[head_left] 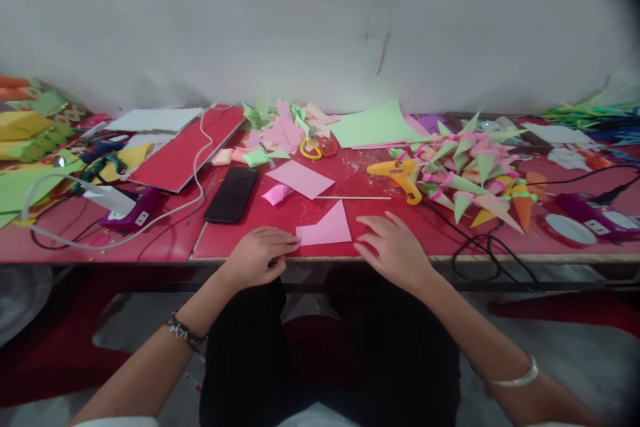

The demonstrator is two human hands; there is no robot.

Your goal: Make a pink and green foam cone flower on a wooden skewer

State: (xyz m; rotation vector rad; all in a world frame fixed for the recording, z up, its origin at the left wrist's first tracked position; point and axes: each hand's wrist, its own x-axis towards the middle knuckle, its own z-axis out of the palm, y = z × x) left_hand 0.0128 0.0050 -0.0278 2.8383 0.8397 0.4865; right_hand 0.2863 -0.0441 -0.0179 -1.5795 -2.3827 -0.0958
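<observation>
A folded piece of pink paper (327, 229) lies at the table's front edge, with one corner pointing up and away. My left hand (257, 257) rests at its left side, fingers stretched toward it, fingertips at or touching the paper's edge, thumb apart. On the other side my right hand (395, 252) has its fingers spread, just short of the paper's right edge, holding nothing. Behind the folded piece are a flat pink sheet (300, 178), a small shiny pink packet (277, 195) and a thin stick (355, 197).
A black phone (231, 195) lies left of the papers. To the right rests a yellow glue gun (400, 175), its cord hanging over the edge, beside a pile of paper cones (470, 167). Yellow-handled scissors (311, 148) and green sheets (373, 125) lie behind. A purple power strip (133, 210) sits left.
</observation>
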